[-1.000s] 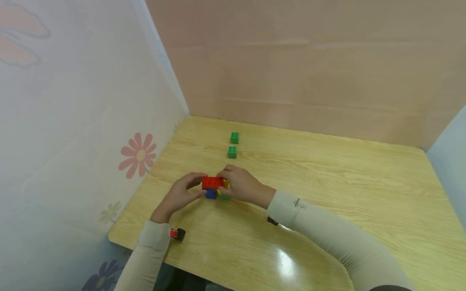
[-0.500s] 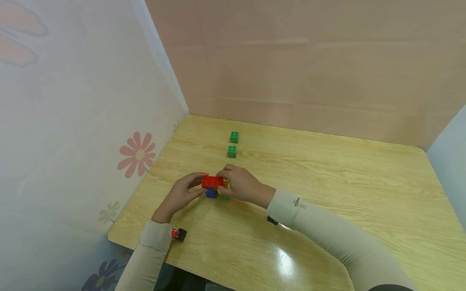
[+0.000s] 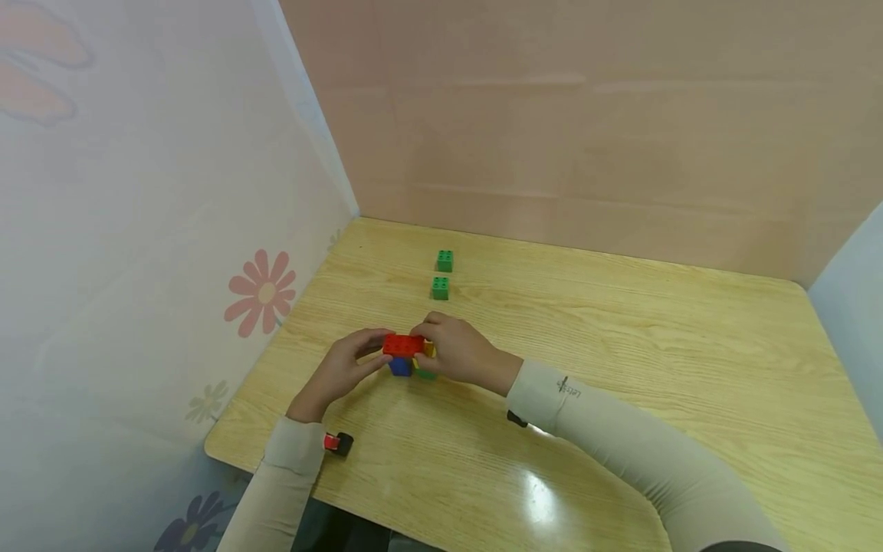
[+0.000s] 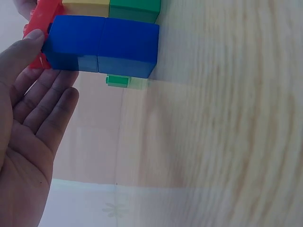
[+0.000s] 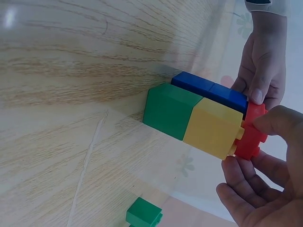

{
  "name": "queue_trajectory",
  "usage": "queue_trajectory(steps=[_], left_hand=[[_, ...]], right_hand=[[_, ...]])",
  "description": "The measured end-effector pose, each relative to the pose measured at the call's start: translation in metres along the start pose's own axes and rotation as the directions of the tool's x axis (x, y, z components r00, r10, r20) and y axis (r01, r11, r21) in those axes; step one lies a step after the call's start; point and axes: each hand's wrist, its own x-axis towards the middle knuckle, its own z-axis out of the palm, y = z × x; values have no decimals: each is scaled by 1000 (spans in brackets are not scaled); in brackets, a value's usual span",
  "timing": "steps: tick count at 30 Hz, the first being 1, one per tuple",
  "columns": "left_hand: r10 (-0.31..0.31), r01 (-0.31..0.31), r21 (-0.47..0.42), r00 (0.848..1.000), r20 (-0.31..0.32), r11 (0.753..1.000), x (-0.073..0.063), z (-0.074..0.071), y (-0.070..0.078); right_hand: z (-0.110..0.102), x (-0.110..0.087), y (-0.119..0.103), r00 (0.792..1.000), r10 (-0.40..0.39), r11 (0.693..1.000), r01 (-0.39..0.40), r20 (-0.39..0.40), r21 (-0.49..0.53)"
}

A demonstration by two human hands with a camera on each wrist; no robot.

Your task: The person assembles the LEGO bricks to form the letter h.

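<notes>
A red toy brick (image 3: 403, 345) lies across the tops of two short stacks standing side by side. On the left are two blue bricks (image 4: 102, 45); on the right a yellow brick (image 5: 215, 127) sits on a green brick (image 5: 170, 109). Some yellow studs show in a narrow gap under the red brick. My left hand (image 3: 343, 369) pinches the red brick's left end, thumb on the near side and fingers behind. My right hand (image 3: 458, 351) grips its right end between thumb and fingers, covering part of the yellow brick in the head view.
Two separate green bricks, a nearer one (image 3: 440, 288) and a farther one (image 3: 444, 261), stand behind the stacks on the wooden table (image 3: 586, 345). A flowered wall (image 3: 172, 230) borders the table's left side, and a brown panel (image 3: 552, 138) its back.
</notes>
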Motion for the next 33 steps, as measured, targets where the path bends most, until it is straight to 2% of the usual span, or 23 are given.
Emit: queue_trajectory(steps=[6,17,22,23,30,33], left_hand=[[27,-26,-8,1000,13,1000,-1,-4,19],[28,-27,-21,997,71,999,2,-9,20],[19,-19,-2,998,66,1000,2,-10,21],[15,-15,1,998,62,1000,2,-9,20],[39,-39,4,996,75,999,1,-9,-13],[34,-35,18,996,84,999,0,-10,-13]], right_hand=[[-1,0,0,1000,0,1000,0,1,0],[-3,-1,-1,1000,-1,1000,1,12,3],[-2,0,-2,1000,11,1000,-11,20,11],[-2,0,-2,1000,14,1000,-15,24,13],[0,1,-4,999,20,1000,-21,51,17],[0,0,-4,999,6,1000,-7,47,15]])
